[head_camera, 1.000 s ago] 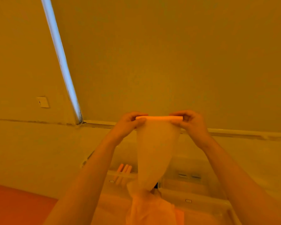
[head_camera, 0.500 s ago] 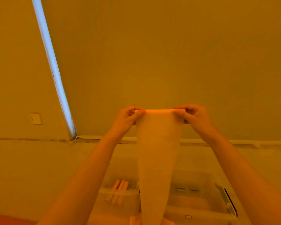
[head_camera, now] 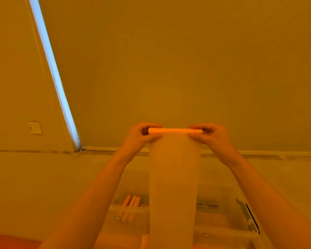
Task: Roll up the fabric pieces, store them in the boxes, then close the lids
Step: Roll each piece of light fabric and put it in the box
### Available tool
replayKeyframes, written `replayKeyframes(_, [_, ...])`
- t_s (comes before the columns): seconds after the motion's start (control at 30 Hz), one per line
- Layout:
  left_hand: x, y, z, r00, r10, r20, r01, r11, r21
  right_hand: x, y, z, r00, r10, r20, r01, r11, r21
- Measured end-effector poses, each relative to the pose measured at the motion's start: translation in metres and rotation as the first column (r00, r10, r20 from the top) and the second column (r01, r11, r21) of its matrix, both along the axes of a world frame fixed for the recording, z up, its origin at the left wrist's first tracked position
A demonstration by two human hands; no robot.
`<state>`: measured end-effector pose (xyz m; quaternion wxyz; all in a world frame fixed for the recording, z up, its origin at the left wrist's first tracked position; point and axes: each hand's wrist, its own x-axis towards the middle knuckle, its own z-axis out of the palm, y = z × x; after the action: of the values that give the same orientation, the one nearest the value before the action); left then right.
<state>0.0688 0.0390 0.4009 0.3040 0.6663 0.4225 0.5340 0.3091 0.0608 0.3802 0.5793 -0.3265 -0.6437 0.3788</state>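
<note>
Pinching each end of a thin rolled top edge, the left hand (head_camera: 142,134) and right hand (head_camera: 211,134) hold the fabric piece (head_camera: 174,177) up in the air, their grip closed on the roll (head_camera: 175,130) with fingers curled over it and thumbs under. From the roll the loose sheet hangs straight down, in front of the clear boxes (head_camera: 223,212) below it; three finished rolls (head_camera: 130,207) lie in the box below and left of the roll.

Judging the risk: the roll is thin and held only at its ends, so uneven turning by one hand would likely wind it into a cone. A slackened pinch could let it unwind.

Compared with half a second ago, when the top edge looked flat, a distinct tube now shows there, and more of the boxes is visible beneath.
</note>
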Motion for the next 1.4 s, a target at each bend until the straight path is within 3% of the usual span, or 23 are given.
replayKeyframes(0.23, [-0.008, 0.028, -0.002, 0.993, 0.065, -0.097, -0.064, 0.998, 0.013, -0.009, 0.018, 0.005, 0.994, -0.088, 0.058, 0.089, 0.996, -0.005])
replayKeyframes(0.47, [-0.015, 0.06, 0.002, 0.986, 0.008, -0.164, -0.002, 0.999, 0.04, -0.022, 0.043, 0.005, 0.993, -0.103, 0.058, 0.104, 0.994, -0.016])
replayKeyframes(0.7, [-0.032, 0.092, 0.011, 0.989, -0.096, -0.108, 0.093, 0.995, -0.037, -0.029, 0.063, 0.012, 0.996, -0.057, 0.066, 0.061, 0.996, -0.069])
replayKeyframes(0.9, [-0.036, 0.118, 0.01, 0.976, -0.103, -0.192, 0.104, 0.995, -0.005, -0.035, 0.079, 0.016, 0.976, -0.181, 0.118, 0.185, 0.982, -0.022])
replayKeyframes(1.03, [-0.036, 0.125, 0.005, 0.971, -0.153, -0.185, 0.153, 0.988, -0.013, -0.039, 0.082, 0.017, 0.977, -0.156, 0.149, 0.162, 0.986, -0.034])
replayKeyframes(1.2, [-0.045, 0.135, 0.002, 0.978, -0.12, -0.168, 0.121, 0.993, -0.005, -0.043, 0.086, 0.009, 0.995, -0.065, 0.082, 0.074, 0.991, -0.112])
replayKeyframes(1.4, [-0.059, 0.145, -0.004, 0.945, -0.2, -0.26, 0.191, 0.98, -0.059, -0.051, 0.098, 0.0, 0.98, -0.164, 0.115, 0.178, 0.977, -0.12])
